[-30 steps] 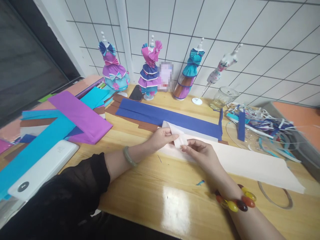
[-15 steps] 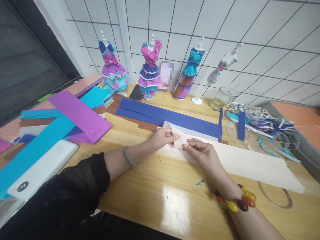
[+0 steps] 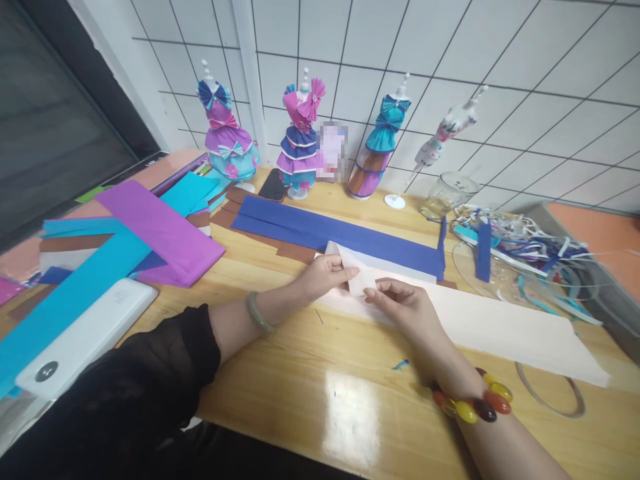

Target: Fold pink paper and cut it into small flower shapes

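A white paper strip (image 3: 520, 327) lies across the table, its left end lifted and folded over between my hands. My left hand (image 3: 325, 277) pinches the folded part from the left, thumb on top. From the right, my right hand (image 3: 405, 303) grips the fold's lower corner between thumb and fingers. Behind the strip lies a folded dark blue strip (image 3: 330, 233), with brown paper (image 3: 295, 251) partly showing beneath it. A small blue-green scrap (image 3: 401, 365) rests on the table in front of my right hand.
Three dressed mannequins (image 3: 299, 150) and a bare one (image 3: 445, 130) stand along the tiled wall. Coloured strips (image 3: 160, 227) and a white device (image 3: 90, 333) lie left. At right are a glass jar (image 3: 447, 193), cut scraps (image 3: 530, 247) and a ring (image 3: 550, 393).
My right hand has shifted very slightly along with the corner of the white paper. Everything else looks the same.
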Demonstrator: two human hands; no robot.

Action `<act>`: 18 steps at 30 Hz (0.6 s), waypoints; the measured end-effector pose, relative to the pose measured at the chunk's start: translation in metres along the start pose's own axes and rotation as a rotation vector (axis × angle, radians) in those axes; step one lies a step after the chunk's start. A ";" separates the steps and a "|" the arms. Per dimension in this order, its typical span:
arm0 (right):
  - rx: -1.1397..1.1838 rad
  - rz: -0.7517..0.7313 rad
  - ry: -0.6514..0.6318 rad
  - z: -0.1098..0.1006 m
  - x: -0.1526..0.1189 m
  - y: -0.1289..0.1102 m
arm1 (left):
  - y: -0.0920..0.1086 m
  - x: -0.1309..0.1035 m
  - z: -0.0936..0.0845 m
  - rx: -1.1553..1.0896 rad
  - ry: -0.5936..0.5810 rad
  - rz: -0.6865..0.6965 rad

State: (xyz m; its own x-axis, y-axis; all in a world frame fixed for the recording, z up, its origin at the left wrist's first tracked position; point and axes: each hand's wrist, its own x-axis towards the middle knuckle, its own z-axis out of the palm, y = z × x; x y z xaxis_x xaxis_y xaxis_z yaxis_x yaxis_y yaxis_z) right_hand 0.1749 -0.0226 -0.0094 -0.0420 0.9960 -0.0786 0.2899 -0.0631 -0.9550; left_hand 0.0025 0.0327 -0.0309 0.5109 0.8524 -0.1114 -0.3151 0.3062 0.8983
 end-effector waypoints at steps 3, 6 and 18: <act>-0.007 0.022 0.024 0.000 0.000 0.000 | 0.001 -0.001 0.000 -0.041 -0.006 -0.011; -0.039 0.030 0.042 0.000 0.000 -0.002 | 0.002 -0.001 0.000 -0.053 -0.036 -0.019; 0.005 0.025 0.039 0.001 0.002 0.001 | -0.003 -0.001 -0.003 0.175 -0.065 0.055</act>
State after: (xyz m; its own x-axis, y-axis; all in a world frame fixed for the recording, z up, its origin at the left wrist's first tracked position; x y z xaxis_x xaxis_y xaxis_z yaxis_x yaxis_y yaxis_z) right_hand 0.1741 -0.0205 -0.0109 0.0030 0.9958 -0.0915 0.2857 -0.0885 -0.9542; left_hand 0.0009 0.0320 -0.0344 0.5493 0.8348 -0.0375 -0.2030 0.1769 0.9631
